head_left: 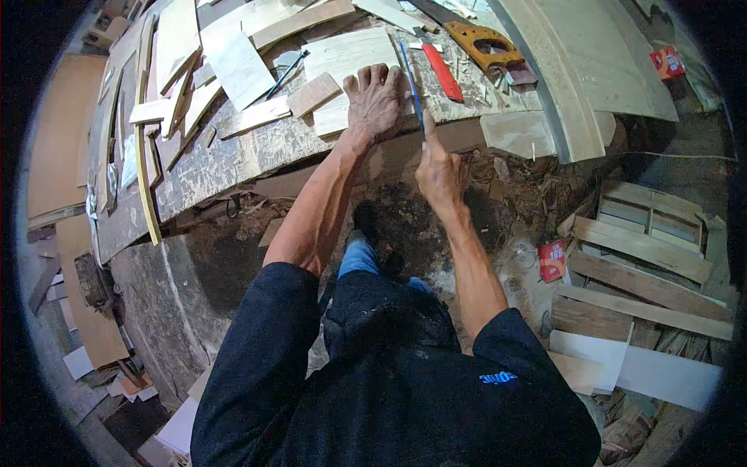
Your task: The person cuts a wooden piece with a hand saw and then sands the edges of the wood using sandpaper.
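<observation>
My left hand (375, 101) presses down on a pale wooden board (354, 58) near the bench's front edge, its fingers apart and slightly bent. Just right of it, my right hand (440, 173) is closed round the near end of a thin blue blade (410, 78), index finger laid along it. The blade points away from me, beside the board's right edge; whether it touches the wood I cannot tell. A red-handled cutter (442, 71) lies to its right. Left of my left hand is a small wooden offcut (314, 95).
A handsaw (484, 45) with a yellow-brown handle lies at the back right. Wood strips and panels (237, 68) clutter the worn bench (257, 148). A long curved panel (560, 78) overhangs the right side. Wooden frames and boards (646, 257) are stacked low at the right, near a red packet (552, 261).
</observation>
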`<state>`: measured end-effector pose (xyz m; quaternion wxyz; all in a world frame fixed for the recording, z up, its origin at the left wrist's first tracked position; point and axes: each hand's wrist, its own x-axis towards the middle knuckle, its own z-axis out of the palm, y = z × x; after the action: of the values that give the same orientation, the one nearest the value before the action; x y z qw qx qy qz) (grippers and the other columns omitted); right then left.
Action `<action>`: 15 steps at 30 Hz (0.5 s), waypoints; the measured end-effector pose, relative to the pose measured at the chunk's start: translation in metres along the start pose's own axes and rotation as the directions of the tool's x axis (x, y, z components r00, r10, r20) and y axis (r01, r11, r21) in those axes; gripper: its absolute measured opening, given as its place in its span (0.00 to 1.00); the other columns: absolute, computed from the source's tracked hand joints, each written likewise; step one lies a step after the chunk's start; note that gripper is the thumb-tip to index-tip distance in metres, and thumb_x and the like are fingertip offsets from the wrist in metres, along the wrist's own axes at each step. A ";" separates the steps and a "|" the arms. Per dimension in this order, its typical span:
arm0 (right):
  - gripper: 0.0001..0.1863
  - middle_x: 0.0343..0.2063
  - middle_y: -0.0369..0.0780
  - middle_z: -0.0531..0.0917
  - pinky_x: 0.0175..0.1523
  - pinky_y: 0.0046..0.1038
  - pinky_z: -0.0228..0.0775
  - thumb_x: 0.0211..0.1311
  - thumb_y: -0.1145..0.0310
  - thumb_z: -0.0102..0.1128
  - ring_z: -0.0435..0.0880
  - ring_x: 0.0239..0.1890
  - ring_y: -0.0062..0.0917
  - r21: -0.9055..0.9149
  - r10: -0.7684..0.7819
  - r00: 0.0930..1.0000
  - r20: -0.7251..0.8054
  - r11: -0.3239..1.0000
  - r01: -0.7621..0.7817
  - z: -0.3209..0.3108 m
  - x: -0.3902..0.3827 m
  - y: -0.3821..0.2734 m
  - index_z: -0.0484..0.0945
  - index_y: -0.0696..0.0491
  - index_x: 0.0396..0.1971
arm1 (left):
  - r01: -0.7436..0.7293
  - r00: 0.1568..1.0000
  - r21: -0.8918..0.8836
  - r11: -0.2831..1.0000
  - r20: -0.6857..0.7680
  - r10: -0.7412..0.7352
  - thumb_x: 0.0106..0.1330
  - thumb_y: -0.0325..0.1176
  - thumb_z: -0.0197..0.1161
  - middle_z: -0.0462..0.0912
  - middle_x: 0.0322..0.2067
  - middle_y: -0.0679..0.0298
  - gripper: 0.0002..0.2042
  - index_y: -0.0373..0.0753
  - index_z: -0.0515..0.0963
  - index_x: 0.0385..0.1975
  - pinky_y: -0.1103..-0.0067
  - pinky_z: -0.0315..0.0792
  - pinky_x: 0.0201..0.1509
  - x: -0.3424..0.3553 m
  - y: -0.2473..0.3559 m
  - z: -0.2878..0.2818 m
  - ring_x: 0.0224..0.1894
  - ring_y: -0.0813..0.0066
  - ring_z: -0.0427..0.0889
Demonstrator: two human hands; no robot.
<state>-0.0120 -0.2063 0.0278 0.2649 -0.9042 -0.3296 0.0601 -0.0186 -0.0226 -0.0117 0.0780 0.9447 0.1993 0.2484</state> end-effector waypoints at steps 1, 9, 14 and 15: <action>0.30 0.16 0.54 0.76 0.25 0.47 0.65 0.66 0.69 0.50 0.79 0.20 0.49 0.006 -0.018 1.000 0.002 1.000 0.018 0.007 -0.016 0.005 0.59 0.39 0.68 | 0.008 0.999 0.025 1.000 -0.033 -0.007 0.63 0.47 0.55 0.69 0.50 0.60 0.21 0.47 0.69 0.53 0.53 0.52 0.56 -0.002 -0.008 0.002 0.56 0.59 0.63; 0.34 0.15 0.53 0.77 0.25 0.44 0.66 0.63 0.74 0.52 0.78 0.17 0.46 -0.083 -0.183 0.981 -0.064 0.981 0.178 0.022 0.015 0.034 0.57 0.40 0.69 | -0.002 0.999 0.028 1.000 0.037 0.001 0.61 0.44 0.56 0.69 0.51 0.60 0.20 0.47 0.69 0.53 0.54 0.52 0.57 0.005 0.002 0.002 0.57 0.59 0.63; 0.32 0.21 0.55 0.80 0.30 0.47 0.69 0.64 0.70 0.50 0.81 0.25 0.51 0.015 0.035 0.994 0.105 0.999 -0.036 -0.031 -0.019 -0.011 0.58 0.41 0.69 | -0.015 0.999 0.034 0.999 0.052 0.013 0.63 0.46 0.56 0.68 0.51 0.59 0.22 0.46 0.68 0.55 0.52 0.50 0.58 -0.002 -0.007 -0.006 0.57 0.58 0.62; 0.31 0.22 0.56 0.80 0.30 0.47 0.69 0.64 0.70 0.50 0.81 0.27 0.53 0.033 0.040 0.995 0.092 0.999 -0.043 -0.032 -0.013 -0.012 0.59 0.41 0.68 | -0.014 0.998 0.032 0.999 0.054 0.012 0.63 0.46 0.56 0.68 0.51 0.59 0.22 0.46 0.68 0.55 0.52 0.50 0.58 -0.003 -0.005 -0.007 0.57 0.58 0.62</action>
<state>-0.0195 -0.2211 0.0604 0.2640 -0.9025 -0.3212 0.1126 -0.0258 -0.0185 -0.0082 0.0663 0.9535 0.1948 0.2202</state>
